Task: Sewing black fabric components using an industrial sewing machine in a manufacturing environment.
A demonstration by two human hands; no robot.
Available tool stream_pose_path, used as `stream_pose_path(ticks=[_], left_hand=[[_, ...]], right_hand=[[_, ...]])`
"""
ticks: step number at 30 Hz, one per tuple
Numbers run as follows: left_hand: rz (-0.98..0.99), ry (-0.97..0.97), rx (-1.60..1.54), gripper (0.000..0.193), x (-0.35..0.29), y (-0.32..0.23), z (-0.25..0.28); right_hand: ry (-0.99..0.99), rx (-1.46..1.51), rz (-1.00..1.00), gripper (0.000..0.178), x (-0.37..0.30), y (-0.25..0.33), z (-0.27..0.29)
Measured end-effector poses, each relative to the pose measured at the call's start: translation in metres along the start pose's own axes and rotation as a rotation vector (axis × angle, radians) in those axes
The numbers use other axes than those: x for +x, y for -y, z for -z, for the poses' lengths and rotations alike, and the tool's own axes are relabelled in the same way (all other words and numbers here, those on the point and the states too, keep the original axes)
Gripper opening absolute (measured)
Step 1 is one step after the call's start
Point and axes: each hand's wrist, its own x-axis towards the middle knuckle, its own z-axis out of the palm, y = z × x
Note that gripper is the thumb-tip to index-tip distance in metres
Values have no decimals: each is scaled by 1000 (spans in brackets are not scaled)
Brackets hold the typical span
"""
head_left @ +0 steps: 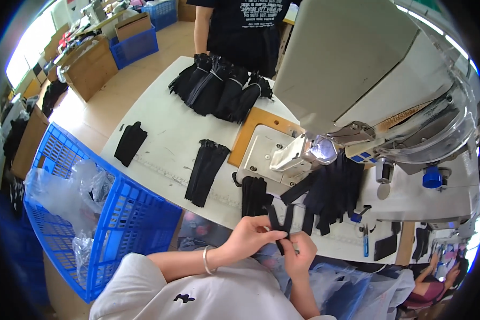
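A black fabric strip [273, 220], folded so that two ends stick up, is pinched in front of my chest at the table's near edge. My left hand [246, 237] grips it from the left with thumb and fingers, and my right hand [300, 255] closes on its lower part. The two hands nearly touch. Just beyond them lies a small stack of black strips [254, 193]. A larger pile of black strips [333, 194] spreads to the right, below the lit needle area of the sewing machine [304, 152].
Tied black bundles [218, 88] lie at the table's far end, with two loose stacks [207, 173] [130, 143] on the left. Blue-handled snips [366, 242] and a dark flat object [385, 248] lie right. A blue crate [144, 224] stands left; a person [240, 32] stands opposite.
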Motion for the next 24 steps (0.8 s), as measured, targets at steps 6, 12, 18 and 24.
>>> stream_pose_path(ticks=[6,12,18,24], left_hand=[[-180,-161,-112,16,-29,-32,24],[-589,-37,699,20,10,-27,30],[-801,-320,1224,42,43,-41,37],[-616,-491,1748,28,57,-5,35]], right_hand=[[282,58,18,19,-15,27,-1],[185,421,-479,10,-2,9,-23],[-23,431,-354,16,14,5,-26],[28,210,-241,15,-1,-1,-17]])
